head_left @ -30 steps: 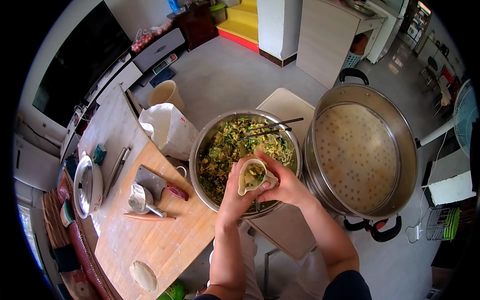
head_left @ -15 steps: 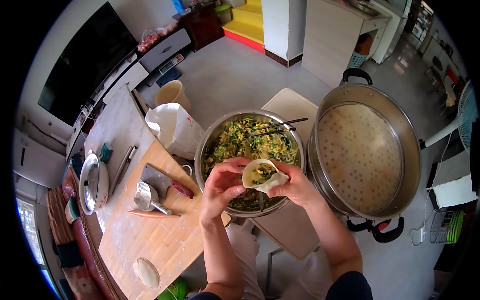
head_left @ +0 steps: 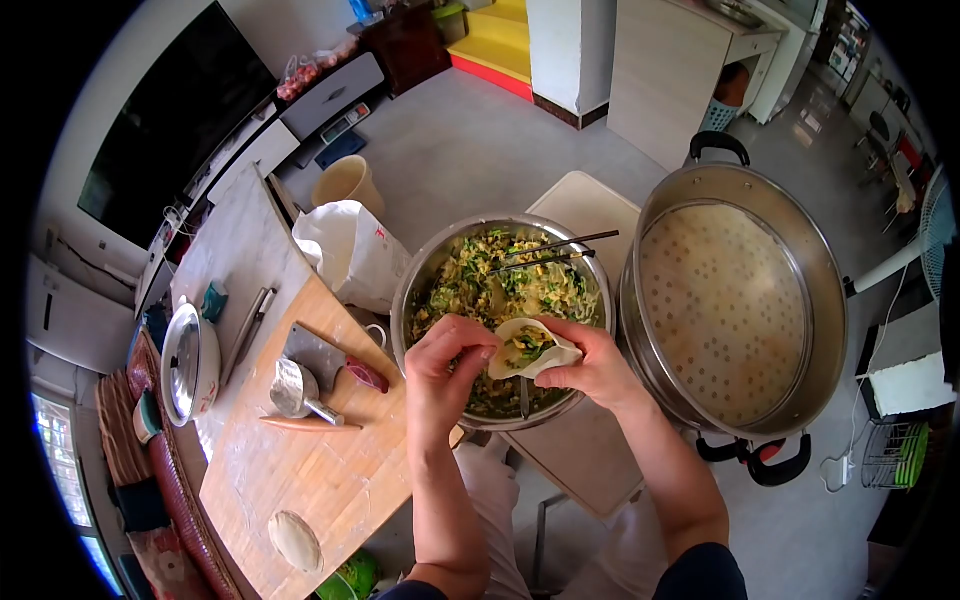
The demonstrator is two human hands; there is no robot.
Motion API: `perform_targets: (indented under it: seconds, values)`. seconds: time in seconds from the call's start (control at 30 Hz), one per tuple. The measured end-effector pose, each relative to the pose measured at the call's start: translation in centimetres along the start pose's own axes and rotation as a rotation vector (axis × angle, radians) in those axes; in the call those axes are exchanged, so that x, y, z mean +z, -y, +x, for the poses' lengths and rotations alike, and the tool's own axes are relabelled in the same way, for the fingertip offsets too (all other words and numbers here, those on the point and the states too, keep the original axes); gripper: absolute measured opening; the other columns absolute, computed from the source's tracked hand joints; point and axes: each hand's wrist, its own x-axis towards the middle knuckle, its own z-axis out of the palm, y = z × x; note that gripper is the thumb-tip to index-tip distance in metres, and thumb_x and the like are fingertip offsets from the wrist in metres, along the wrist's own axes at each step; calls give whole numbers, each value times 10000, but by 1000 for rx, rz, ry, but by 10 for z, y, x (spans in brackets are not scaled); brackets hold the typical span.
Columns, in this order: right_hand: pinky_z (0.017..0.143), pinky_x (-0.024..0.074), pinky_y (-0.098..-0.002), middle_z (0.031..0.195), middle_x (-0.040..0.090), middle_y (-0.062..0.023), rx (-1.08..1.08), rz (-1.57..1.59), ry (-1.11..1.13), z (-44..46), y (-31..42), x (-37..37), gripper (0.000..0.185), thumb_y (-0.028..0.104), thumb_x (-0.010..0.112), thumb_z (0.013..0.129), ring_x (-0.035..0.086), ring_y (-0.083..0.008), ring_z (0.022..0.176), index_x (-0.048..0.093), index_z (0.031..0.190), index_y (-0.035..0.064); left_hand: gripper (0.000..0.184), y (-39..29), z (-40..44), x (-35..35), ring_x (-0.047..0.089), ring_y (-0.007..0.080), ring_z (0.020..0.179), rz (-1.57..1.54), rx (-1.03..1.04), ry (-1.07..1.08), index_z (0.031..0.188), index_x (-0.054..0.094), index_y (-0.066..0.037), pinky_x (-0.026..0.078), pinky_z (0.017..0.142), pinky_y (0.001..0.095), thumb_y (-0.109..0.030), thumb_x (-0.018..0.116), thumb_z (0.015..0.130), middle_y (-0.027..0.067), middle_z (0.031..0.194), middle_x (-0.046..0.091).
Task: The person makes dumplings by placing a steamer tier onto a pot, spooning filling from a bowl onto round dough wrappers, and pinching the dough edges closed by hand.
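Observation:
My right hand (head_left: 590, 368) grips a round dough wrapper (head_left: 508, 368) from its right side, fingers behind and thumb in front. Green and yellow vegetable filling (head_left: 530, 346) lies in its hollow. At the wrapper's left rim my left hand (head_left: 447, 362) is closed, thumb and fingertips bunched together; whether they pinch the dough or a scrap of filling I cannot make out. Both hands are over a steel bowl (head_left: 402, 290) of chopped vegetable filling. Black chopsticks (head_left: 560, 247) rest across the bowl, and a metal utensil handle (head_left: 524, 398) shows below the wrapper.
Right of the bowl stands a large steamer pot (head_left: 828, 330) with a perforated tray. On the wooden board (head_left: 370, 480) lie a dough piece (head_left: 295, 541), a cleaver (head_left: 315, 352), a metal scoop (head_left: 293, 388) and a rolling pin (head_left: 305, 424). A white bag (head_left: 375, 265) stands behind.
My left hand has shifted from cupping the wrapper's left side to a bunched pinch at its rim. The right hand still holds the wrapper, now tilted slightly differently.

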Motion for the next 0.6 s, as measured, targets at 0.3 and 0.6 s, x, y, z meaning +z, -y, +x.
perform_targets:
  seconds: [0.3,0.6]
  values:
    - [971,462,-281,1224,656,-75,14,-38,18,-2,3,2,698,38,825,733,597,-130,1105,537,1367,-7,164,-8,1,3,557,173,945,-114,86,-21,1052,681,-6,438,868,294,-49,630,902,67,975,627]
    - [744,544,-264,1078,673,-66,48,168,4,-1,0,-2,648,47,820,752,642,-124,892,551,1337,-20,245,36,-2,-1,523,170,1039,-617,18,137,1110,632,-29,452,847,296,-34,693,872,92,1184,522]
